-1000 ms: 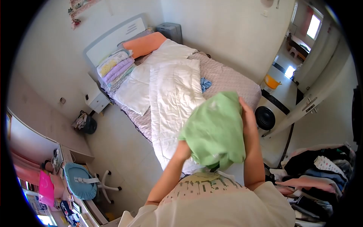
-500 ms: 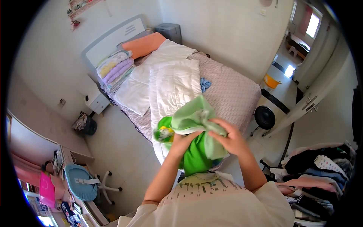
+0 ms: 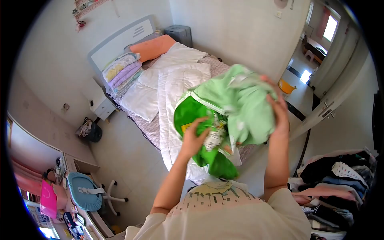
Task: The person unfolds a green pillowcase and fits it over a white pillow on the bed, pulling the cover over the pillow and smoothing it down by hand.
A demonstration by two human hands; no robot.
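Observation:
A two-tone green cloth item is spread in front of me over the near end of the bed. Its pale green side (image 3: 250,106) bunches up at the right, partly blurred by motion. Its bright green side (image 3: 190,110), with a white and yellow print, opens at the left and hangs towards my shirt. A whitish edge runs between the two. My right hand (image 3: 279,110) grips the pale green fabric at its far right. Against the printed bright green part is my left hand (image 3: 194,140), thumb and forefinger apart; some of its fingertips are hard to make out.
On the bed lie a white quilt (image 3: 180,80), an orange pillow (image 3: 153,47) and folded bedding (image 3: 125,74). A black stool is partly hidden behind my right arm. Heaped clothes (image 3: 336,188) are at right, a blue-covered chair (image 3: 84,192) at left.
My right hand has moved up and right, drawing the pale green fabric out wide. The bunched cloth has spread open, showing more bright green print. My left hand's fingers have parted.

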